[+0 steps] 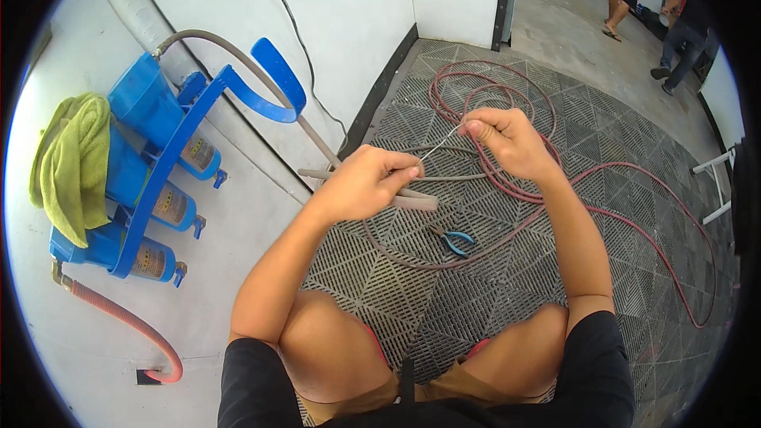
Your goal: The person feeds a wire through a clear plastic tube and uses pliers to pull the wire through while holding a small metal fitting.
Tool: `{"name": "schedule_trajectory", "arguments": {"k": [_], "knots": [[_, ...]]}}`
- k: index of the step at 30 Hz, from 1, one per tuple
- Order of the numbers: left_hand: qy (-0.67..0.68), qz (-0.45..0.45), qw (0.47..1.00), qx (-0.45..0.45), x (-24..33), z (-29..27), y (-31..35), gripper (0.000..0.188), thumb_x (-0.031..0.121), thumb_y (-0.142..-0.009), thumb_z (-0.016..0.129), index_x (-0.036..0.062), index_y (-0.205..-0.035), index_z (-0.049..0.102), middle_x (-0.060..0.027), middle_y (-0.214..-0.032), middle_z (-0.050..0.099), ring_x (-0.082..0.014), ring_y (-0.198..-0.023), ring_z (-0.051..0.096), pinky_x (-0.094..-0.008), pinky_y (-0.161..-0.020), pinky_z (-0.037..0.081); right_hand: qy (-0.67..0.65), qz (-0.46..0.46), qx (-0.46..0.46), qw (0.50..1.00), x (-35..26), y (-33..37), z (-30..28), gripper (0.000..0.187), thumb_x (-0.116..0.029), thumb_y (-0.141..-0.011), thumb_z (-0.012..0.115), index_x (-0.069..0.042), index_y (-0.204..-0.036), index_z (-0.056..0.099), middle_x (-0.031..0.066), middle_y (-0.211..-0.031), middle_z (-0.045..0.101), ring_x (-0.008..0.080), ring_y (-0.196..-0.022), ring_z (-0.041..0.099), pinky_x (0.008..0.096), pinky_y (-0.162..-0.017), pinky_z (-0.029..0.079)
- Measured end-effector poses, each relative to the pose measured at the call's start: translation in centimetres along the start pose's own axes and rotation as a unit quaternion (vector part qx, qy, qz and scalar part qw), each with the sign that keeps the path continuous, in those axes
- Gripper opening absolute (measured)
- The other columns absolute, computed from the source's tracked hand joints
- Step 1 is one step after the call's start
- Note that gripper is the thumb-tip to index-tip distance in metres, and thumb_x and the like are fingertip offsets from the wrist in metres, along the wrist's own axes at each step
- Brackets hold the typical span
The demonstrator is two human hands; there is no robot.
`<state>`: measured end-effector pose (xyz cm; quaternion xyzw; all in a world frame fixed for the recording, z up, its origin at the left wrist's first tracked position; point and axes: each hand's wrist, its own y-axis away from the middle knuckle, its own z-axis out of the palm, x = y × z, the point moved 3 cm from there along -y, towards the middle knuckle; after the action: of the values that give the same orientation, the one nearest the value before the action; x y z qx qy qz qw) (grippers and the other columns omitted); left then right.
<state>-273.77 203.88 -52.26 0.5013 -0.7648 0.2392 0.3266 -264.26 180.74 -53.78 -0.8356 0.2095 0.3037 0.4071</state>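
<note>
A thin, silvery wire-like strand (439, 145) stretches taut at a slant between my two hands. My left hand (366, 183) pinches its lower end between thumb and fingers. At the upper end, farther out and to the right, my right hand (509, 139) is closed on it in a pinch. A thick grey hose (415, 201) shows its end just under my left hand; whether the hand touches it I cannot tell. Below, on the floor, lie small pliers with blue handles (456, 242), their jaws pointing left.
A red hose (634, 226) loops across the grey grated floor mat (380, 269). To my left, blue filter canisters (170, 202) hang on the white wall with a blue bracket (277, 83) and a green towel (73, 160). Two people (683, 36) are at the far right.
</note>
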Motion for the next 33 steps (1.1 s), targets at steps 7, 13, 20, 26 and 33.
{"name": "schedule_trajectory", "arguments": {"k": [7, 13, 20, 26, 33], "knots": [[-0.006, 0.038, 0.999, 0.036, 2.1, 0.6, -0.6, 0.019, 0.015, -0.102, 0.059, -0.0014, -0.102, 0.070, -0.0068, -0.061, 0.050, -0.0099, -0.057, 0.044, -0.0317, -0.055, 0.040, -0.175, 0.066, 0.165, 0.968, -0.4, -2.0, 3.2, 0.027, -0.023, -0.108, 0.055, 0.001, -0.107, 0.069, 0.0067, -0.084, 0.071, 0.0099, -0.073, 0.060, 0.0252, -0.068, 0.052], [-0.051, 0.030, 0.995, 0.074, 1.9, 1.1, -0.8, 0.019, 0.017, -0.100, 0.060, 0.0027, -0.101, 0.072, -0.0141, -0.062, 0.062, -0.0229, -0.054, 0.059, -0.0384, -0.057, 0.044, -0.459, 0.128, 0.167, 0.863, -0.6, -2.4, 4.7, 0.031, -0.025, -0.110, 0.049, 0.003, -0.113, 0.063, 0.0198, -0.110, 0.072, 0.0297, -0.106, 0.072, 0.0451, -0.097, 0.060], [-0.041, 0.033, 0.997, 0.063, 0.8, 2.4, -1.7, 0.021, 0.018, -0.099, 0.060, 0.0021, -0.095, 0.073, -0.0131, -0.074, 0.073, -0.0253, -0.065, 0.070, -0.0374, -0.064, 0.053, -0.351, 0.202, 0.151, 0.902, -2.9, -3.6, 4.0, 0.031, -0.023, -0.110, 0.047, 0.004, -0.111, 0.063, 0.0181, -0.102, 0.072, 0.0257, -0.090, 0.073, 0.0407, -0.082, 0.063], [0.116, -0.015, 0.992, -0.043, 0.8, 1.6, -1.4, 0.026, 0.020, -0.103, 0.059, 0.0015, -0.103, 0.076, -0.0038, -0.084, 0.075, -0.0077, -0.061, 0.060, -0.0260, -0.049, 0.046, -0.308, 0.182, 0.160, 0.920, -4.2, -4.1, 3.9, 0.031, -0.021, -0.109, 0.048, 0.007, -0.109, 0.064, 0.0137, -0.090, 0.070, 0.0190, -0.077, 0.070, 0.0319, -0.068, 0.061], [0.141, -0.049, 0.987, -0.066, 0.2, 1.8, -1.3, 0.030, 0.028, -0.105, 0.060, 0.0025, -0.107, 0.077, -0.0022, -0.075, 0.070, -0.0068, -0.055, 0.055, -0.0243, -0.046, 0.044, -0.306, 0.194, 0.197, 0.911, -5.4, -4.8, 6.3, 0.027, -0.021, -0.111, 0.045, 0.000, -0.105, 0.062, -0.0012, -0.076, 0.054, 0.0057, -0.060, 0.045, 0.0224, -0.051, 0.041]]}}
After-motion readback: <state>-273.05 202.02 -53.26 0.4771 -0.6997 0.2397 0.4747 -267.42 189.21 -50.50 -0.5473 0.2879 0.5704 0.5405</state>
